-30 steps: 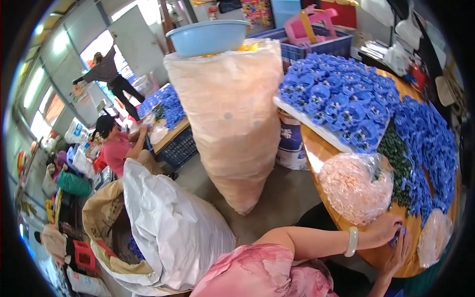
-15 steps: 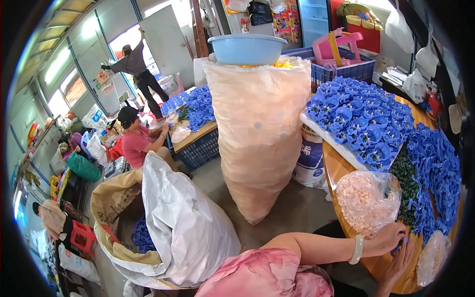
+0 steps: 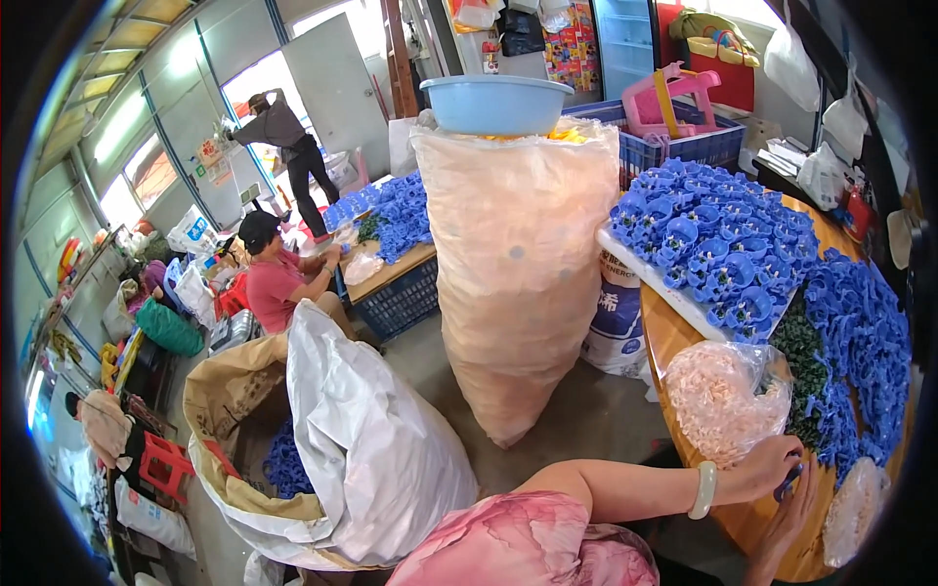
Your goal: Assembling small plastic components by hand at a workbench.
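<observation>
I've got both hands low at the R side of my view, close together. L forearm (image 3: 640,490) comes in from bottom ctr, bare, reaching R approx. level, elbow bent; L wrist (image 3: 728,485) about in line w/ it. L hand (image 3: 765,471) is back-up, fingers curled, tips pinched. R hand (image 3: 793,511) sits just below, fingers fairly straight, angled up toward L fingertips; can't tell if they touch. R forearm (image 3: 765,563) rises steeply from bottom edge, mostly cut off. R grip unclear to me.
</observation>
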Demonstrator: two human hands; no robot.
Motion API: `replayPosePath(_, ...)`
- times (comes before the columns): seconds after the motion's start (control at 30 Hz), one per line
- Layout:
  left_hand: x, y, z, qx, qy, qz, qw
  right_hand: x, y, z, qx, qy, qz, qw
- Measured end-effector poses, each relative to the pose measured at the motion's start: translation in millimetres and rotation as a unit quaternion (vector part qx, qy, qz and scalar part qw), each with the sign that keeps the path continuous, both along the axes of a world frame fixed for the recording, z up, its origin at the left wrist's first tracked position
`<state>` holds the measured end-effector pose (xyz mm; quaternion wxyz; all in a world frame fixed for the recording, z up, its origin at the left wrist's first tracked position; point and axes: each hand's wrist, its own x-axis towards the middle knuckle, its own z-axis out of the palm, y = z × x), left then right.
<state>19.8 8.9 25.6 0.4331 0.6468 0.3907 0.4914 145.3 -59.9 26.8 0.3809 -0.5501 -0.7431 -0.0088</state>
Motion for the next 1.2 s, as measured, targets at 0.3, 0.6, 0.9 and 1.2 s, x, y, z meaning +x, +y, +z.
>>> replayPosePath(0.3,6,2,-1,0.059,-0.008,-0.049,0.997,30,17,-32,-0.096,0.328,0.046,0.939)
replayPosePath(0.6,-58,24,39,0.026,-0.009,-0.081,0.996,5,29,27,-0.022,0.285,0.037,0.958)
replayPosePath(0.9,-58,25,48,0.150,0.047,-0.179,0.971,16,26,5,-0.135,0.447,0.127,0.875)
replayPosePath(1.2,-54,36,61,0.236,0.165,-0.178,0.941,30,40,16,0.073,0.198,0.067,0.975)
